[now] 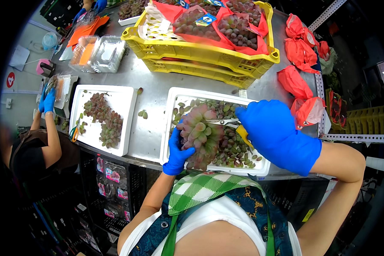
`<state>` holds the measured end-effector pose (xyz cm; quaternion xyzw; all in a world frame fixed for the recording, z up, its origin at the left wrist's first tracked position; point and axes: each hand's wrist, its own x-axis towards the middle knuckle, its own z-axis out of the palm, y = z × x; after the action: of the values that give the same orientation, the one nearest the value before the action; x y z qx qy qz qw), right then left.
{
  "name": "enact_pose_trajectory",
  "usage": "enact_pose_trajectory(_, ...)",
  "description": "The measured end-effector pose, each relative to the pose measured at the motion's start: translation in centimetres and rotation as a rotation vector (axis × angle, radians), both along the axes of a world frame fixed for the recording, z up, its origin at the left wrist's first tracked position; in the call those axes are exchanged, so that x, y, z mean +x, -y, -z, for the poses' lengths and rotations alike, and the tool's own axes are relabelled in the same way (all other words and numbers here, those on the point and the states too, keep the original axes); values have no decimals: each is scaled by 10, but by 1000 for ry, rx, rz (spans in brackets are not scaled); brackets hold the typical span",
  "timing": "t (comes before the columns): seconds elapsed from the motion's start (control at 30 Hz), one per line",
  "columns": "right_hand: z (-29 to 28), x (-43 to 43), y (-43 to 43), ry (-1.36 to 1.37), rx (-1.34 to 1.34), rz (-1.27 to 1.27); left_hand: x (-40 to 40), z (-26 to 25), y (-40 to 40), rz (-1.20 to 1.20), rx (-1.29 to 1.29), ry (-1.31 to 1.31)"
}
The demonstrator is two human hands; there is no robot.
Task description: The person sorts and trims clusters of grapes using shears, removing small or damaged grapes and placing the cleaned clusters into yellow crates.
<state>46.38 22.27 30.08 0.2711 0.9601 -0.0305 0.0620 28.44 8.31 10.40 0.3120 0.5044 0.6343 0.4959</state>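
A large bunch of pinkish-green grapes (pixel 201 129) is held up by my left hand (pixel 178 152), whose blue-gloved fingers grip its left side and partly disappear behind it. In my right hand (pixel 270 131), also gloved in blue, is a pair of scissors (pixel 223 121) with yellow handles; the blades point left and lie against the grapes at the bunch's upper right. Beneath both hands, a white foam tray (pixel 261 168) holds many loose grapes and smaller clusters. Whether the blades touch a stem cannot be told.
Left stands another white tray (pixel 127 118) with grape bunches (pixel 104 120) and orange-handled scissors (pixel 74 131). Stacked yellow crates (pixel 198 52) hold wrapped grapes behind. Red bags (pixel 294 81) lie right, clear plastic boxes (pixel 97 56) back left. A co-worker's gloved hands (pixel 47 100) are far left.
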Motion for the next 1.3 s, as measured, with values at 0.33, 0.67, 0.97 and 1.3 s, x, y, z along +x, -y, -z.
enact_pose_trajectory(0.33, 13, -6, -5, -63, -31, -50, 9, -3, 1, -15, -66, 102)
enact_pose_trajectory(0.67, 0, 5, -7, -179, -198, 23, 18, 9, 8, 46, -62, 207)
enact_pose_trajectory(0.97, 1, 22, -10, -24, -318, 150, 13, -1, 5, 28, 12, 28)
enact_pose_trajectory(1.3, -7, 13, -11, 81, -231, 54, 14, -7, 5, 3, 0, -74)
